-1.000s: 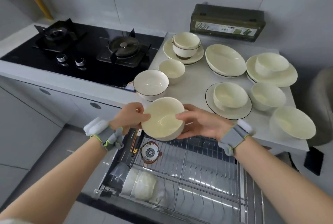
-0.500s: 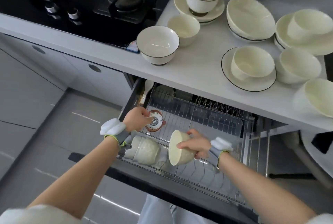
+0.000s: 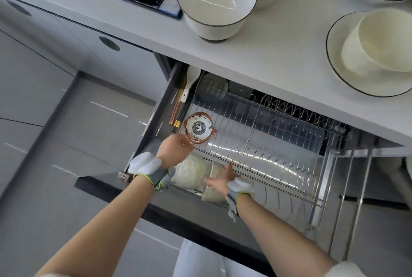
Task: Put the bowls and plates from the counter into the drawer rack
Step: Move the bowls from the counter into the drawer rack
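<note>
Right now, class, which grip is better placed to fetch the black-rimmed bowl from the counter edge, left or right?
Probably the right grip: its fingers lie straight against the cream bowl standing in the rack, free to lift away. The left grip pinches the patterned bowl.

Drawer rack, open below the counter. On the counter above its left end stands a bowl; above its right, a plate bearing a second bowl. In the rack, a small bowl sits at the left and upended bowls at the front left. A spoon and chopsticks lie along its left edge.
</note>
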{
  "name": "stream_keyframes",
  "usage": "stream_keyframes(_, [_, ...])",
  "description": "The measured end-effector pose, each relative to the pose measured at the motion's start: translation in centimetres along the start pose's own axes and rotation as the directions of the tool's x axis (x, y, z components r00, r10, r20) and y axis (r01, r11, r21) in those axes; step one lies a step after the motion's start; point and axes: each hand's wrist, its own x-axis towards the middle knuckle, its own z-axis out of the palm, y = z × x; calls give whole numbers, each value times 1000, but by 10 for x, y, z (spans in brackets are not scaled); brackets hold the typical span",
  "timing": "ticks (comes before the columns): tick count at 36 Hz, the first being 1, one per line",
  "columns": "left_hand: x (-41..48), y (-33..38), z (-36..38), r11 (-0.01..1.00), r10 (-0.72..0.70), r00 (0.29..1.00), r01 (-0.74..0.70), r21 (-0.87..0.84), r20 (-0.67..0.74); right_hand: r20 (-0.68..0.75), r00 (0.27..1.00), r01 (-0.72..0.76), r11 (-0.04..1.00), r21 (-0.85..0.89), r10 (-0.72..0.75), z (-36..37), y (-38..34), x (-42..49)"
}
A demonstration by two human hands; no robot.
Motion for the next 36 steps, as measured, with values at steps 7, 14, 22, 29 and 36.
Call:
stream_keyframes(7, [16, -17, 2, 1000, -25, 1000, 25, -15, 6, -53, 998, -32, 999, 17, 33, 19, -12, 15])
stream_keyframes(14, [25, -23, 1, 997, -59, 998, 59, -44, 11, -61, 997, -57, 993, -104, 51, 21, -19, 21])
stream_keyframes(22, [30, -26, -3, 997, -50, 999, 51, -56, 11, 9, 998, -56, 998, -25, 57, 18, -26, 22])
stream_keyframes(29, [31, -30, -2, 999, -36, 999, 36, -20, 0, 11, 999, -39, 999, 5, 39, 21, -29, 25])
stream_keyframes(36, [26, -31, -7, 1000, -15, 1000, 15, -14, -6, 83, 996, -34, 997, -66, 40, 7, -28, 22])
